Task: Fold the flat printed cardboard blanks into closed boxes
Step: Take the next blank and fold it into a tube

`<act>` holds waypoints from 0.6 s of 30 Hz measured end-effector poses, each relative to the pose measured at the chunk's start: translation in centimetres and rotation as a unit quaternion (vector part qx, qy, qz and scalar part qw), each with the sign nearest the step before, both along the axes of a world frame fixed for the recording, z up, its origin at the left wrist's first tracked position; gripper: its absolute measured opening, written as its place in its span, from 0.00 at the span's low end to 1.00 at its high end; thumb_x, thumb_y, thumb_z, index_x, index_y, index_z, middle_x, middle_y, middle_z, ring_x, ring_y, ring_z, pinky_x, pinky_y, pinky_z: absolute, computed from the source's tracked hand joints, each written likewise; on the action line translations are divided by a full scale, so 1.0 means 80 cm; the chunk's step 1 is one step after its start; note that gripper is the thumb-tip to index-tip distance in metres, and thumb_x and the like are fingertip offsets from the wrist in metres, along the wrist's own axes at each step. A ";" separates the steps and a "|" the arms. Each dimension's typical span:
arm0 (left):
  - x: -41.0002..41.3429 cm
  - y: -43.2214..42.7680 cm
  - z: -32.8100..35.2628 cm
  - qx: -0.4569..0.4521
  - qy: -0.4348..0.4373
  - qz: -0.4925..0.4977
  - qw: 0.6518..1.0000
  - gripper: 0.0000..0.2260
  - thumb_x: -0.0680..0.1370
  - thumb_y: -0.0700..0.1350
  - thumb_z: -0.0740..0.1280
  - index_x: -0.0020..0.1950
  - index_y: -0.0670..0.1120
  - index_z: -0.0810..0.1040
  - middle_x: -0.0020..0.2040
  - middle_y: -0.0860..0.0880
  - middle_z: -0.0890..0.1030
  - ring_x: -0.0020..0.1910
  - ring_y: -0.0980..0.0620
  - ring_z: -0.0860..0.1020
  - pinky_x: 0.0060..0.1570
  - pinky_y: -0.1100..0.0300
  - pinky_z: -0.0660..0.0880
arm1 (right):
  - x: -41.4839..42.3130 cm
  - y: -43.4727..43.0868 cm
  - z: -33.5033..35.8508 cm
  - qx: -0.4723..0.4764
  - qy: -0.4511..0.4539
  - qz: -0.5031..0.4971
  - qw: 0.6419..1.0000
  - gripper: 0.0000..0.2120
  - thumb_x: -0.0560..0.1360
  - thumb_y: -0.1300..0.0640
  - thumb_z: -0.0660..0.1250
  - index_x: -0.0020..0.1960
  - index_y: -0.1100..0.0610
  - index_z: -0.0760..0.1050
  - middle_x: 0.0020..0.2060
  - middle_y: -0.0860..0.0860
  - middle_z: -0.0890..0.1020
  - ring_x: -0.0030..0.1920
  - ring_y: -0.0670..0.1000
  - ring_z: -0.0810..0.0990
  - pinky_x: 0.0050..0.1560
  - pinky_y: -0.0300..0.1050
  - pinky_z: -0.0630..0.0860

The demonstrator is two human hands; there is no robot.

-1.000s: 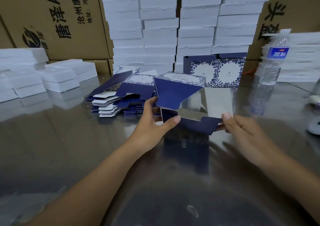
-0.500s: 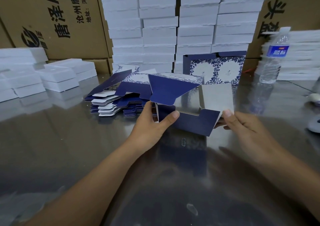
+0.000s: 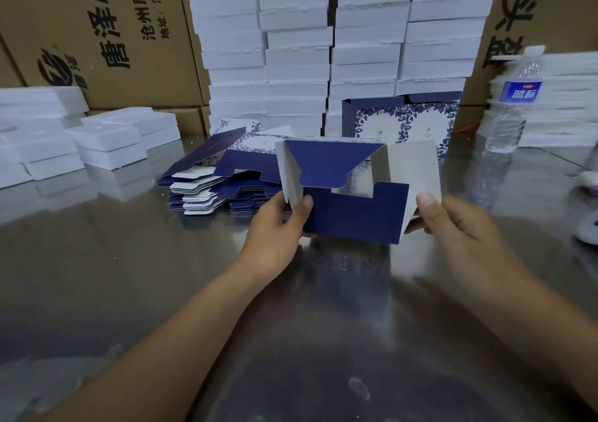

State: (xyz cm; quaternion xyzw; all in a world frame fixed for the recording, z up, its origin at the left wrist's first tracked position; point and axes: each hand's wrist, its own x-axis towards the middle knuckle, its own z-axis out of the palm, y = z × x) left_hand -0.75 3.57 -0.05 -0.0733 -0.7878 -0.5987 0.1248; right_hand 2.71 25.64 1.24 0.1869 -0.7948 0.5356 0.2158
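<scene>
At frame centre, above the table, the half-folded box was held up. The left hand pinched its left edge, thumb in front; the right hand pinched its right flap. Flat blanks lay stacked behind, centre-left.

Above the shiny bench, the left hand and right hand each pinch a side of a half-opened blue box blank, its end flaps loose. A stack of flat blanks lies just behind; a water bottle stands to the right.
</scene>
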 end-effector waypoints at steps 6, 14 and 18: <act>0.001 0.005 0.002 0.012 0.010 0.009 1.000 0.12 0.82 0.49 0.58 0.61 0.47 0.74 0.53 0.48 0.81 0.53 0.45 0.80 0.56 0.50 0.77 | 0.002 -0.005 -0.004 0.117 0.008 -0.049 0.992 0.13 0.74 0.42 0.61 0.56 0.44 0.71 0.50 0.40 0.80 0.49 0.41 0.78 0.51 0.46 0.74; 0.006 0.012 0.004 0.004 0.036 0.019 0.999 0.14 0.83 0.48 0.55 0.39 0.53 0.72 0.27 0.62 0.79 0.34 0.58 0.83 0.44 0.64 0.77 | 0.003 -0.009 -0.002 0.128 -0.064 -0.136 0.980 0.27 0.70 0.36 0.56 0.61 0.54 0.67 0.48 0.45 0.76 0.46 0.45 0.76 0.47 0.47 0.75; 0.011 0.019 0.006 0.024 0.041 0.018 0.999 0.12 0.82 0.49 0.57 0.40 0.52 0.73 0.26 0.62 0.78 0.32 0.57 0.83 0.46 0.59 0.78 | 0.005 -0.011 0.001 0.141 -0.114 -0.166 0.969 0.31 0.69 0.33 0.49 0.38 0.60 0.75 0.28 0.45 0.76 0.35 0.45 0.74 0.35 0.42 0.67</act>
